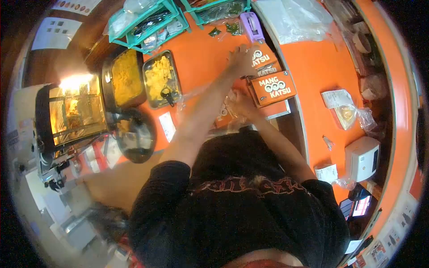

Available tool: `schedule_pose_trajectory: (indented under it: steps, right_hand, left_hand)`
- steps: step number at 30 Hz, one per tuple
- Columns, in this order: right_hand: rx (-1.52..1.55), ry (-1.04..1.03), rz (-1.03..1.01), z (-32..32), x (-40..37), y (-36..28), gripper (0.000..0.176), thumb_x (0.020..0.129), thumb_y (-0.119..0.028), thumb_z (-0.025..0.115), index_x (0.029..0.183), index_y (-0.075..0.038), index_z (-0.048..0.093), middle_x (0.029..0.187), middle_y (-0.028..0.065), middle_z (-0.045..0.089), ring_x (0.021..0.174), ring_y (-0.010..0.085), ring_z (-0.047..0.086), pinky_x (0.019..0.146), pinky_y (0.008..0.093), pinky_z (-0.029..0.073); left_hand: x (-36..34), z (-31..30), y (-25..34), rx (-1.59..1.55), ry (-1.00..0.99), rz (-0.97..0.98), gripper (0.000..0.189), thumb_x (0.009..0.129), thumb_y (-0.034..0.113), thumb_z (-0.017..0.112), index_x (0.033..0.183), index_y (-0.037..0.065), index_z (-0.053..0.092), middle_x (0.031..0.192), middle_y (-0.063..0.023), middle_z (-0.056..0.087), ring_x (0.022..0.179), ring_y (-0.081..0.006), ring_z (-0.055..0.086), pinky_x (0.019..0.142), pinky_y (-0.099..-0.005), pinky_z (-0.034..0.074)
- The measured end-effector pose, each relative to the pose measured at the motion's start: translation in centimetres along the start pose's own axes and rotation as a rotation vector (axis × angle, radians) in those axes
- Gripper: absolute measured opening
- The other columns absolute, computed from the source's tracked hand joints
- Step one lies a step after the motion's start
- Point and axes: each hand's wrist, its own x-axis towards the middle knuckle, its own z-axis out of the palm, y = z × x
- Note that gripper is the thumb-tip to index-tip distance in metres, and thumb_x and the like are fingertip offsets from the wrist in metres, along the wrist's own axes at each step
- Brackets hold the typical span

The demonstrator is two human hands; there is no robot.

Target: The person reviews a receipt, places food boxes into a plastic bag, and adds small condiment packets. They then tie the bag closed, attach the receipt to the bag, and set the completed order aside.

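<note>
My left hand [242,61] reaches across to the far side of the counter, its fingers spread beside an orange printed box [262,56]. Just nearer stands another orange box [273,88], with "Mang Katsu" lettering on its lid. Close to my body, my right hand [243,107] has its fingers closed on a clear plastic bag [230,126]. Inside or under that bag lies an orange printed box [224,117], partly hidden by my left forearm and the plastic. Motion blurs the right fingertips somewhat.
Left of my arms sit a metal tray of yellow food pieces [159,76] with tongs and a deeper orange-yellow food tray [127,76]. A lit display warmer [73,109] stands farther left. Teal baskets [152,29] and a purple tape dispenser [252,27] line the back.
</note>
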Motion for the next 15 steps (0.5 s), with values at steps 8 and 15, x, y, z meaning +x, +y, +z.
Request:
schedule_pose_trajectory:
  steps: [8,15]
  right_hand:
    - [0.010,-0.044,-0.042,-0.5,2.5,-0.5,0.050,0.086,-0.039,0.066,0.115,0.001,0.062,0.112,0.0268,0.066,0.103,0.0424,0.065,0.088,0.0480,0.052]
    - [0.238,0.011,-0.009,-1.8,3.9,-2.4,0.065,0.085,-0.038,0.067,0.132,0.004,0.051,0.127,0.0270,0.060,0.117,0.0378,0.060,0.097,0.0463,0.047]
  left_hand:
    - [-19.6,-7.6,-3.5,-0.107,0.211,-0.396,0.090,0.073,0.039,0.080,0.146,0.009,0.036,0.134,-0.0247,0.044,0.124,-0.0442,0.042,0.101,-0.0544,0.038]
    - [-27.3,1.9,-4.7,0.209,0.265,-0.909,0.097,0.079,0.057,0.074,0.149,0.007,0.029,0.141,-0.0354,0.033,0.130,-0.0499,0.033,0.107,-0.0556,0.033]
